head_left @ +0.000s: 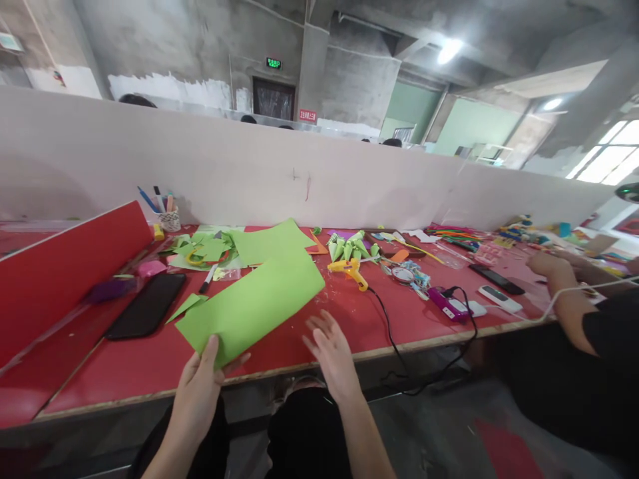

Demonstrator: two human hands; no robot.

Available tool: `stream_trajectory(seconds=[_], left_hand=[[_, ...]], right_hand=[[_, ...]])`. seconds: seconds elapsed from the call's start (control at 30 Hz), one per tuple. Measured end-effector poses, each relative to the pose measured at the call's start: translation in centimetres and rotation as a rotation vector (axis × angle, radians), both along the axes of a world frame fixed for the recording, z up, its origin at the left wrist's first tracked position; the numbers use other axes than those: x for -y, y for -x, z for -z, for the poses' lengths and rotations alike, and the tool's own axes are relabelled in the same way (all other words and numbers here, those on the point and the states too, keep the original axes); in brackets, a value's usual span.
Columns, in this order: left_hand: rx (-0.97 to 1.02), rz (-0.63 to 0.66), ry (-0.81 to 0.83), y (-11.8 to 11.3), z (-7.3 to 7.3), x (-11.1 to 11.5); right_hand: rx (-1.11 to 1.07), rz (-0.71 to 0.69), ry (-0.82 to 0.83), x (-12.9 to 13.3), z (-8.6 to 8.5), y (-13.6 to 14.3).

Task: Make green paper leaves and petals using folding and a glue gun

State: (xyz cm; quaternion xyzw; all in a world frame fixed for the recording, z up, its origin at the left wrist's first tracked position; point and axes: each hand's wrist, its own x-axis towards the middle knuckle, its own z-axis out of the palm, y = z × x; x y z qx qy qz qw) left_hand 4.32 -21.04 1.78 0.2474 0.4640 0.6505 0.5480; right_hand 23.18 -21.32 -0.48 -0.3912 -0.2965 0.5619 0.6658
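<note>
A sheet of light green paper [254, 306] is gripped at its near left corner by my left hand [202, 372], thumb on top and fingers beneath. The sheet is tilted above the red table and bends slightly. To its right my right hand [329, 349] is raised with fingers apart, holding nothing, near the table's front edge. Beyond it lies a yellow hot glue gun [351, 271] with a black cord. Small green paper cones [349, 247] cluster behind the glue gun. Another green sheet [277, 243] and green scraps [212, 247] lie behind the held paper.
A black phone [147, 306] lies on the left beside a red upright panel [74, 266]. A pen cup [170, 218] stands by the white partition [239, 166]. Rightward are a purple power strip [448, 304], a white device [499, 299] and another person's arm [566, 299].
</note>
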Motion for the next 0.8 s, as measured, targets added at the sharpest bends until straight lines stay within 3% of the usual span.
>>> stream_trajectory(seconds=[0.07,0.13,0.2,0.3,0.4,0.47,0.53,0.6,0.7,0.73,0.8], left_hand=[[0.112,-0.007,0.002,-0.8,-0.4,0.4],[0.209,0.058,0.059,-1.6,-0.6,1.0],[0.304,0.183,0.165,-2.3,-0.7,1.5],[0.443,0.383,0.300,-3.2,-0.5,2.0],[0.490,0.512,0.281,-3.3,0.0,1.8],[0.375,0.570,0.216,-2.5,0.6,1.3],[0.099,0.611,0.162,-0.9,1.0,0.8],[-0.197,0.556,0.074,1.4,0.9,0.2],[-0.473,0.269,0.016,4.4,-0.3,-0.7],[-0.516,0.229,-0.009,4.9,-0.9,-1.0],[-0.550,0.271,-0.055,5.0,-2.1,-1.4]], right_hand=[[-0.068,-0.150,-0.015,0.2,-0.6,1.1],[-0.100,-0.207,-0.077,0.4,-0.9,2.4],[-0.119,-0.221,-0.117,0.3,-0.9,3.6],[-0.156,-0.232,-0.046,-0.1,-0.6,4.6],[-0.210,-0.132,0.054,-0.8,-0.3,4.7],[-0.235,-0.059,0.072,-1.3,-0.4,4.4],[-0.247,-0.027,0.061,-1.7,-0.7,3.7],[-0.244,0.004,0.044,-1.8,-0.9,3.0],[-0.183,0.044,0.061,-2.0,-1.0,2.2],[-0.143,0.041,0.070,-2.1,-1.0,2.1],[-0.043,-0.005,0.075,-2.2,-1.1,2.2]])
